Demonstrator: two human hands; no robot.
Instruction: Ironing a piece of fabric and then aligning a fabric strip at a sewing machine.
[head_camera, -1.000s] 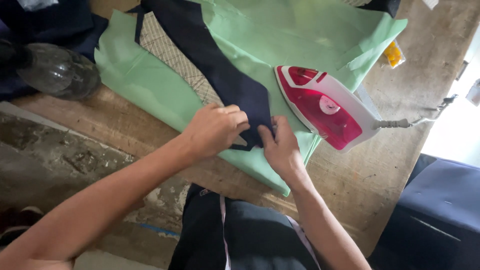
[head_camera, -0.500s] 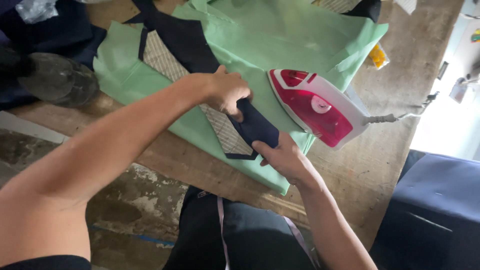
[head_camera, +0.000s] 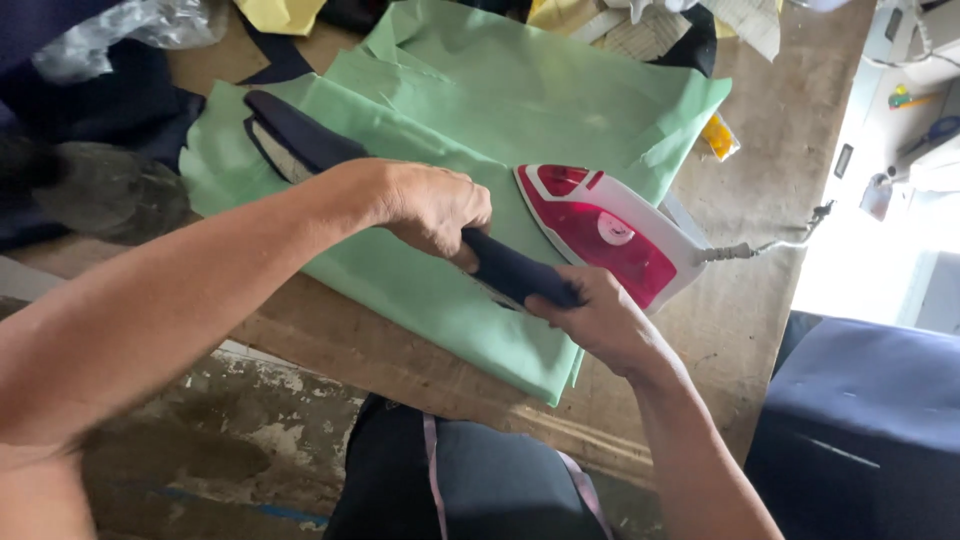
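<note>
A long, narrow strip of navy fabric (head_camera: 300, 140) lies across a sheet of light green cloth (head_camera: 560, 110) spread on the wooden desk (head_camera: 790, 160). Its long axis runs on a diagonal, from the upper left of the frame down toward the centre right. Both hands are on it at the lower, nearer end. The left hand (head_camera: 435, 205) sits over the strip just above the middle of the frame, fingers curled down and closed on the fabric, pressing it to the green cloth. The right hand (head_camera: 595, 320), just below and to the right, is closed around the very end of the strip, pinching it between thumb and fingers. The two hands are near each other, with a short length of navy showing between them; the far end of the strip lies well apart, at upper left, free of either hand.

A red and white steam iron (head_camera: 610, 232) rests on the green cloth just beside the right hand, on its upper right, its cord trailing toward the right edge. More dark fabric is heaped at the left edge and lower right.
</note>
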